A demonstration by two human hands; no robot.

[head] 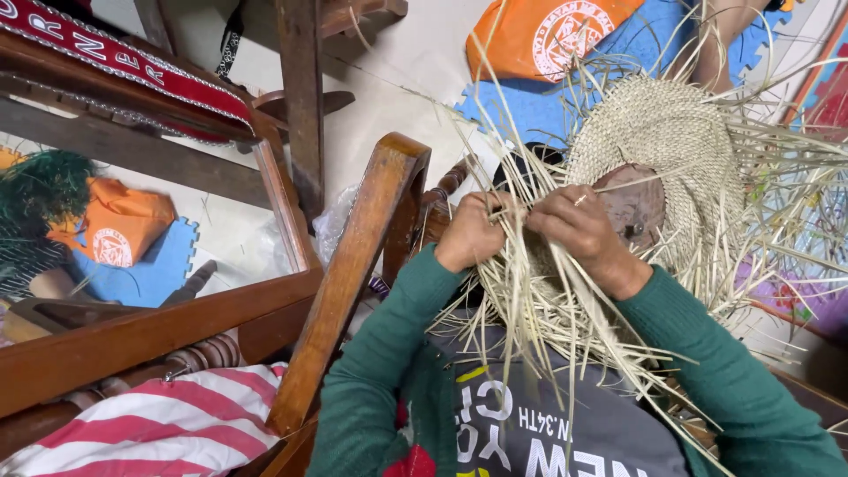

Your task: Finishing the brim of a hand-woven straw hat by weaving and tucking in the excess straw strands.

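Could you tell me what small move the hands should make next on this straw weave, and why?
Probably pull the pinched strands snug against the woven edge. The left hand and right hand meet at the rim of the woven straw disc, both closed on loose straw strands that hang unwoven toward the lap, so the working row looks unfinished there.

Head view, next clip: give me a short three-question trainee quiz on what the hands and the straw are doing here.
1. True or false: both hands grip loose straw strands.
2. What does the woven straw disc sit on? A) a brown rounded form B) a striped cushion C) an orange bag
3. Which hand is nearer the wooden frame post?

Key
1. True: the left hand and the right hand both close on the straw strands.
2. A: the brown rounded form shows under the disc's edge.
3. The left hand.
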